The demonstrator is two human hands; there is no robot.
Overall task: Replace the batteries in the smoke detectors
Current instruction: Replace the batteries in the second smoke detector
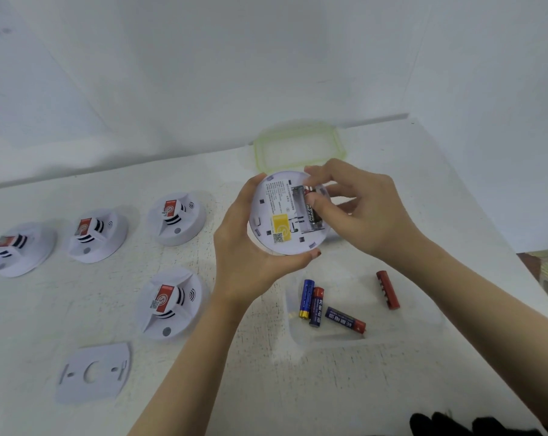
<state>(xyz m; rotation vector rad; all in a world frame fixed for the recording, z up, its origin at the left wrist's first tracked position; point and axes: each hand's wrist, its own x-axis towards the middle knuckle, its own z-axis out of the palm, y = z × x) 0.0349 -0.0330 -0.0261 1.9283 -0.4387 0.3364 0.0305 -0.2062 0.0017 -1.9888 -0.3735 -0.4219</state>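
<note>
So I'm holding one smoke detector (285, 215) up off the table (266, 388) with its back side facing me. My left hand (250, 247) is cupped around its left and lower rim, fingers wrapped on it, thumb tip at the bottom edge. My right hand (357, 206) is over the battery bay on the detector's right side, thumb and fingers pinching a dark battery (312, 212) that sits in the slot. Can't tell if it's fully seated. There's a yellow sticker with a QR code just left of the bay.

Everything else, relative to the held detector: below it, a clear shallow tray (360, 338) on the table with three blue-and-red batteries (316, 305) in it, two touching side by side, one angled just to their right. A red battery (388, 289) lies right of those. Behind the detector there's a clear lid with a green rim (260, 152). To the left, four more detectors (172, 302) sit face up, well apart from it, and a flat white mounting plate (93, 372) lies lower left.
</note>
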